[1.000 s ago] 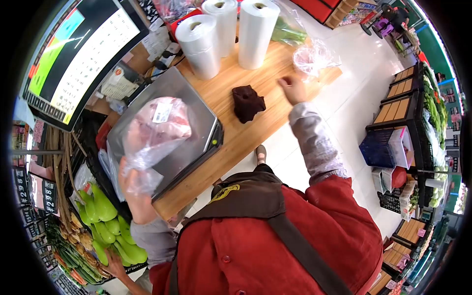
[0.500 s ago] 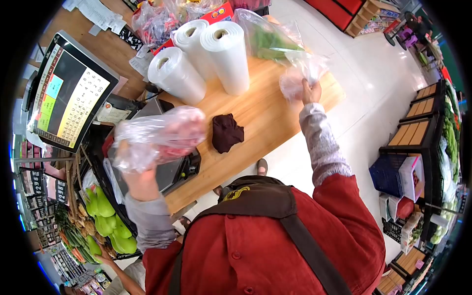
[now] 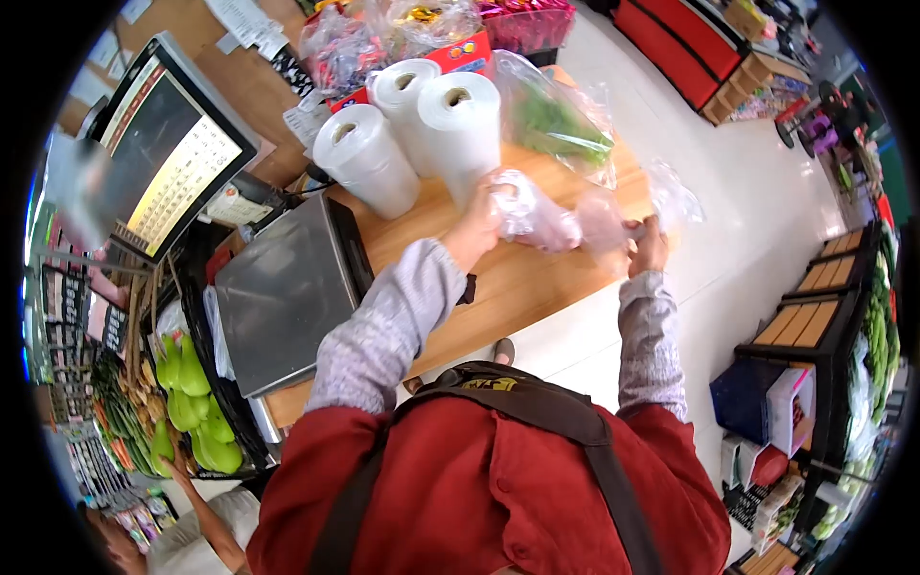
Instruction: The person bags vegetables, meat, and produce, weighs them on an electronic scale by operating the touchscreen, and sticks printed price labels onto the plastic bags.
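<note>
A second ago the bagged meat [image 3: 550,228] lay on the metal scale [image 3: 287,287] at the left end of the wooden counter [image 3: 537,297]; half a second ago it was lifted above that scale. Now it hangs across the right half of the counter, between the front and back edges, carried there by the left hand [image 3: 476,218]. The left fingers are curled closely round the gathered plastic at one end of the meat, with no gap showing between them.

The right hand [image 3: 648,247] has closed on a clear bag [image 3: 601,218] near the counter's right end; a second ago it was reaching toward it with nothing in its grasp. Its fingers are drawn together in a pinch on the plastic, though blur hides the exact grip. The free end of the meat now meets the clear bag's near side, or comes just beside it; whether any of it is inside is unclear, as is whether the meat touches the board below. The change means the work has shifted from the scale to this right end, with both hands apparently occupied by the two bags together.

The dark cloth [image 3: 468,289], fully visible before, is now mostly covered by the left sleeve [image 3: 407,297] near the front edge. Three plastic rolls [image 3: 369,165] stand along the back edge, and a bag of greens [image 3: 561,126] lies by the back right corner.
</note>
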Demonstrator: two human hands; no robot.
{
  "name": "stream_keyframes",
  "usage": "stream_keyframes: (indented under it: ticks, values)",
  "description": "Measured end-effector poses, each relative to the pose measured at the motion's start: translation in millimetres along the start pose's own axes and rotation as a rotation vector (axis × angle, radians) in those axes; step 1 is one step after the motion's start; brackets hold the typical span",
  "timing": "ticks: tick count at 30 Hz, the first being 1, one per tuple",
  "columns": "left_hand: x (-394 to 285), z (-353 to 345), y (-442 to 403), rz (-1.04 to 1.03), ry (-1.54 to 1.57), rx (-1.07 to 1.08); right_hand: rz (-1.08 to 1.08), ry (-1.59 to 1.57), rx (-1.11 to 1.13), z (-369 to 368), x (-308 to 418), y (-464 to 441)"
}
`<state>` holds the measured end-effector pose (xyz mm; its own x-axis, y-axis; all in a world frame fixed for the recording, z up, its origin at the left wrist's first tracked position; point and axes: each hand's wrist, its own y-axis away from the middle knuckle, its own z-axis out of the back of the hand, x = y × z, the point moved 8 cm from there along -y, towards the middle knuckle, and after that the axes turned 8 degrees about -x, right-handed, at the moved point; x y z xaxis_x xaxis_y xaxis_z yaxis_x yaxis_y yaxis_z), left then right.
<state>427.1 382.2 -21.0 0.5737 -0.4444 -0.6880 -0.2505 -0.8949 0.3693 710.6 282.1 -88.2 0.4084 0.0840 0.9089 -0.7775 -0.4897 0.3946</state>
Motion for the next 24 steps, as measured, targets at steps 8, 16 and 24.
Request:
stream_keyframes:
  ticks: [8,16,24]
  values:
    - [28.9,31.8,-52.2,-0.349,-0.578,0.152,-0.007,0.225,0.069,45.1,-12.2,-60.7]
    - [35.0,92.8,39.9,-0.345,-1.267,0.157,0.185,0.37,0.254,37.9,53.4,-46.1]
    - [39.9,134.4,97.6,-0.386,-1.108,0.038,0.217,0.257,0.71,-81.0,98.0,150.5]
